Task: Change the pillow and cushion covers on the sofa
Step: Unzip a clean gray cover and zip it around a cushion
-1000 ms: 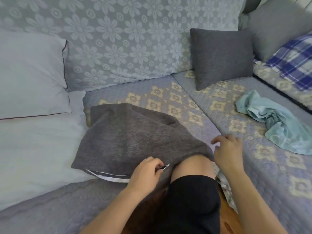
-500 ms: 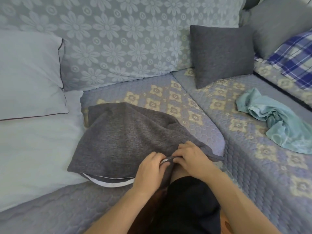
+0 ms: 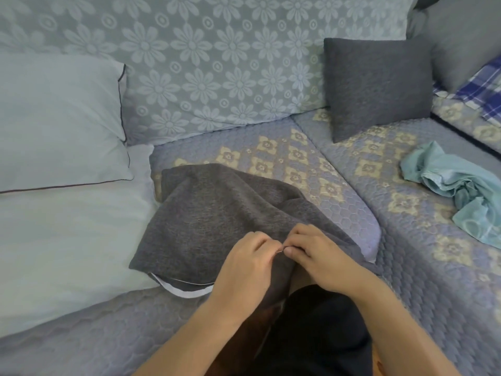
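At the far left, a pale pillow (image 3: 54, 118) leaned on the flowered backrest (image 3: 217, 63), and a white pillow (image 3: 67, 240) without cover lay flat below it on the sofa seat (image 3: 271, 147). Just beside this white pillow, the grey cushion cover (image 3: 217, 213) lay on the seat and reached over the person's knee. It was dark grey, soft and loosely woven. It looked only partly filled, and a white edge (image 3: 187, 290) showed at its open near side.

The left hand (image 3: 244, 264) pinched the near edge of the cover, at a small metal piece that was probably the zip slider; it was too small to be sure. The right hand (image 3: 320, 256) pinched the fabric just beside it, and the fingertips of both hands almost touched.

The step seemed to be the closing of the zip. To do it well, I think one hand should keep the fabric tight and flat, while the other pulls the slider straight along the edge, so that the white inner part is not caught.

Further right, a second grey cushion (image 3: 376, 88) stood against the backrest, and a crumpled light blue cloth (image 3: 461, 191) lay well apart on the seat.
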Demonstrator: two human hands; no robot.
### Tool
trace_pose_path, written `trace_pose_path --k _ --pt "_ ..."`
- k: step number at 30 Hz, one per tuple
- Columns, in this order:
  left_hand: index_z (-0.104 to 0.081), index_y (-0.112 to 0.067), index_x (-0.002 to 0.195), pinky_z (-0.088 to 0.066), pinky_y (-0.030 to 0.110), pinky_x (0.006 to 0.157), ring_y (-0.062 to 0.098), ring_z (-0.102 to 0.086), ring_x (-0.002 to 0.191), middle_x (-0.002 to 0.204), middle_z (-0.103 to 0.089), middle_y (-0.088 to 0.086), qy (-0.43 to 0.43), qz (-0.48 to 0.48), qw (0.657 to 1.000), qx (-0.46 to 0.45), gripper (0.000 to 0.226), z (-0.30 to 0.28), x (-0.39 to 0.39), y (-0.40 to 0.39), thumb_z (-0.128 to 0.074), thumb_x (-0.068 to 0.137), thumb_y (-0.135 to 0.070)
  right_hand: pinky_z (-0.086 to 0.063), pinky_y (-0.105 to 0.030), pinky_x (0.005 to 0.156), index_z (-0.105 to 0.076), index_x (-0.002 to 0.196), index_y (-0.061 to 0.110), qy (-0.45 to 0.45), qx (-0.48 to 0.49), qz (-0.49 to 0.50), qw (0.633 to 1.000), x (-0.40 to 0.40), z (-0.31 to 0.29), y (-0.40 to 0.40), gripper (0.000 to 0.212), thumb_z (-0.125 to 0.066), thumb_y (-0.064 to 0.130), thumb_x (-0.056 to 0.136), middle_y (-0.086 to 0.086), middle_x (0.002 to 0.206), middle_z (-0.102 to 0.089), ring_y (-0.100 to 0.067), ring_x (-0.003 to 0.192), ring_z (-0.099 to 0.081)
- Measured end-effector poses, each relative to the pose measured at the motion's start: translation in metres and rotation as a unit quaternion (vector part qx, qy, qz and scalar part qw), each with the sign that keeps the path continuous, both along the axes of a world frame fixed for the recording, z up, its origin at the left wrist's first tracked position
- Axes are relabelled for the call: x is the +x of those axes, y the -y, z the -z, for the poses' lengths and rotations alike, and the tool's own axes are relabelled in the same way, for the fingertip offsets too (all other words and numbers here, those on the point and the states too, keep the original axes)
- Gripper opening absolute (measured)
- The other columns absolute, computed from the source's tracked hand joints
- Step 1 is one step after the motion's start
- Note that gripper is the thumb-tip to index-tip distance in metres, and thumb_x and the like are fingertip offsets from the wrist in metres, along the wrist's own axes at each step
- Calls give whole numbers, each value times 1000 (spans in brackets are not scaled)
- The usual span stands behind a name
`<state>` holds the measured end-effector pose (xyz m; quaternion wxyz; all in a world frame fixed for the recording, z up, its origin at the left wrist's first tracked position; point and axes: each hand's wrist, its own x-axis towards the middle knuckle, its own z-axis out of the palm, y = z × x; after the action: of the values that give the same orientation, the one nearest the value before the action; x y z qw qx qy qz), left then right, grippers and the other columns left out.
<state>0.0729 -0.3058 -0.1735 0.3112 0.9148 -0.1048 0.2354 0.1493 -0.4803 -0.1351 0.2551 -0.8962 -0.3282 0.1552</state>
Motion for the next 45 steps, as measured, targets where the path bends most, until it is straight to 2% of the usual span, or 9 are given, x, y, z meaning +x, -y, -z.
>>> trace_pose_path --k 9,14,17,20,26,29,34,41,45 --pt "-59 -23 84 -47 28 55 7 -49 54 67 -55 -10 -112 -124 986 2 14 -22 4 -10 -69 94 -26 -36 -13 84 -66 96 22 -61 43 -2 997 -3 -17 -7 17 -51 18 103 10 94 -54 -5 97 -49" --pt "-58 -26 66 -37 19 52 4 -51 53 54 -54 -10 -292 -88 932 -194 39 -32 -3 -10 -54 103 -38 -35 -13 82 -66 97 21 -44 39 -3 998 -6 -18 -8 16 -52 19 103 11 92 -55 -4 94 -50" --pt "-69 -32 75 -42 14 60 -5 -61 68 71 -68 -15 -333 -66 906 -253 26 -36 -6 -11 -62 98 -42 -37 -14 82 -68 98 23 -37 39 1 999 -10 -18 -11 15 -54 20 102 11 93 -57 -4 95 -52" --pt "-70 -35 78 -47 16 70 -5 -64 81 82 -71 -21 -309 -87 912 -254 13 -39 -8 -10 -72 91 -38 -41 -17 82 -69 98 27 -10 30 7 999 -14 -19 -16 15 -55 23 101 15 92 -58 -2 94 -52" --pt "-55 -30 81 -35 19 60 7 -50 75 89 -52 -12 -208 -154 964 -54 16 -54 -12 2 -66 93 -33 -43 -24 79 -70 97 25 110 -2 -10 994 -21 -20 -20 9 -62 30 96 14 89 -57 -4 89 -49" --pt "-65 -31 92 -49 25 73 4 -58 82 91 -61 -15 -211 -128 962 -114 2 -55 -12 1 -67 93 -30 -43 -25 76 -70 95 26 127 -2 -10 992 -22 -22 -20 7 -64 30 95 15 85 -54 -5 86 -48" --pt "-71 -30 98 -53 23 83 0 -63 88 92 -65 -16 -228 -70 953 -186 21 -48 -11 -6 -76 87 -13 -42 -24 79 -70 96 27 84 26 23 996 -24 -22 -21 6 -64 28 95 15 86 -55 -4 88 -50" --pt "-75 -25 91 -54 27 61 9 -64 69 82 -67 -9 -101 -101 989 -31 10 -40 -11 -3 -80 84 -20 -45 -25 81 -73 103 28 23 44 52 997 -26 -26 -24 18 -57 20 100 14 90 -60 -3 91 -56" --pt "-67 -19 83 -40 27 48 15 -56 55 71 -58 -5 -2 -108 993 52 11 -36 -11 4 -78 84 -15 -45 -17 81 -74 100 27 -24 63 106 992 -24 -35 -26 18 -58 17 99 15 92 -66 1 93 -60"
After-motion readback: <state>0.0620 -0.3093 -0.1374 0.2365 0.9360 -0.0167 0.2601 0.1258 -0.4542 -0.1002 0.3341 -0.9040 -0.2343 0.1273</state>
